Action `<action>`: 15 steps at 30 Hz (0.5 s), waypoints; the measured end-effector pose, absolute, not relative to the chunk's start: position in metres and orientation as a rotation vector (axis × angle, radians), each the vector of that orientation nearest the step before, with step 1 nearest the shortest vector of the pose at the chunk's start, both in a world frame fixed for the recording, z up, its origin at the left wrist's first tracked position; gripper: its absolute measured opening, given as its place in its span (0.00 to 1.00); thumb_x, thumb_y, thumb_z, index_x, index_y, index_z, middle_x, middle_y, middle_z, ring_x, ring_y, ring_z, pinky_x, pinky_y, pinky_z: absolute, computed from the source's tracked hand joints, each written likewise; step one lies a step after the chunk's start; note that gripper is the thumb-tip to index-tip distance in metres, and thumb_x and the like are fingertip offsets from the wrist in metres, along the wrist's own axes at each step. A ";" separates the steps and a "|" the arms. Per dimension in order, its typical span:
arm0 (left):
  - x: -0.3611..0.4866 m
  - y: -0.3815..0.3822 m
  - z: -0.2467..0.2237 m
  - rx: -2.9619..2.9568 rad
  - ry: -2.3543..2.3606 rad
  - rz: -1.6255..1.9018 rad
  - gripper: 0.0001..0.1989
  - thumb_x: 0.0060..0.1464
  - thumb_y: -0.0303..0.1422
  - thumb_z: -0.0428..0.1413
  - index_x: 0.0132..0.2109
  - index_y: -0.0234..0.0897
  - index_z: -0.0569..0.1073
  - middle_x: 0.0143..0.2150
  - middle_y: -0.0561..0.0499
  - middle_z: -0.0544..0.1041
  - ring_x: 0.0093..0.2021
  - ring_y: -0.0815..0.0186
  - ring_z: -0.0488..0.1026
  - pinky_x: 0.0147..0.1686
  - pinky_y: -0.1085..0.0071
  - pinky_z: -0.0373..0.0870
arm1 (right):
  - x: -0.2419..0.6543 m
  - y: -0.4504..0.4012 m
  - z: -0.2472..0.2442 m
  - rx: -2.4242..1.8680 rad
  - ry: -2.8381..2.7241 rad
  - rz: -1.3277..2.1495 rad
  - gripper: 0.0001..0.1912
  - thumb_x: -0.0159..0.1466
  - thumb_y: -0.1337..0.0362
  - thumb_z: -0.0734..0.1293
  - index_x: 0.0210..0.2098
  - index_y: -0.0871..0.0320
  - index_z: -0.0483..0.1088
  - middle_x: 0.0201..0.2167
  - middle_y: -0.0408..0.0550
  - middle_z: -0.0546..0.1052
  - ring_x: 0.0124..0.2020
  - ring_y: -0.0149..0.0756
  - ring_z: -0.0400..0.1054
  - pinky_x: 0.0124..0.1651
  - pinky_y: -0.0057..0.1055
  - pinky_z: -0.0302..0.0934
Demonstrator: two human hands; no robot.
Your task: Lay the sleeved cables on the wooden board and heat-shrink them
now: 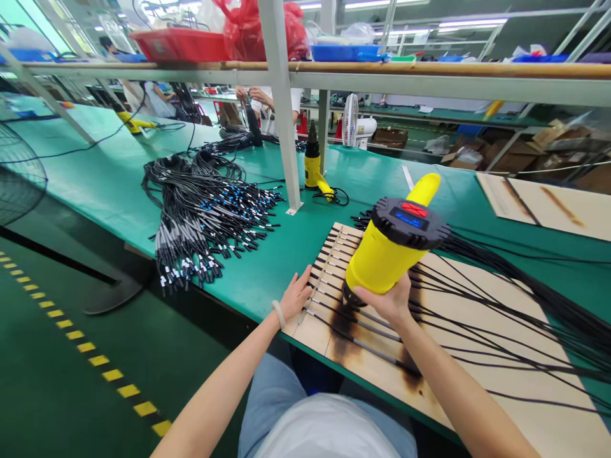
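My right hand (392, 304) grips a yellow heat gun (382, 257) by its body, nozzle down over the cables on a wooden board (482, 286). The gun's black end cap carries a red marking and a small blue display. My left hand (296, 298) lies with fingers stretched out at the board's left edge, touching the ends of the cables. Several black cables (470, 346) run side by side across the board, with grey sleeves (375, 353) on some of them. Dark scorch marks (344, 337) stain the wood beneath the gun.
A heap of black cables (200, 210) lies to the left on the green table (258, 289). Another yellow heat gun (312, 165) stands behind the shelf post (281, 108). Scorched boards (548, 200) lie at the right. Across the table, a person's hands (255, 95) hold something dark.
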State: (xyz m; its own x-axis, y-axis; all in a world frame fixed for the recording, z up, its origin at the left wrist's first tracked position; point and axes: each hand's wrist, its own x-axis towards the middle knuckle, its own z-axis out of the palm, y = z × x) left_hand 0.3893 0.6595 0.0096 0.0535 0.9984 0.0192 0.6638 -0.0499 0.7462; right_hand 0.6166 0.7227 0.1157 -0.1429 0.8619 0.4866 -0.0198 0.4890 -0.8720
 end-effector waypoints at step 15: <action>0.385 0.660 0.009 1.771 1.659 0.830 0.36 0.61 0.50 0.32 0.69 0.35 0.45 0.70 0.45 0.48 0.70 0.60 0.47 0.69 0.54 0.35 | 0.623 0.738 0.119 -0.746 -1.473 0.986 0.33 0.41 0.55 0.78 0.42 0.54 0.65 0.37 0.48 0.77 0.35 0.43 0.74 0.39 0.43 0.72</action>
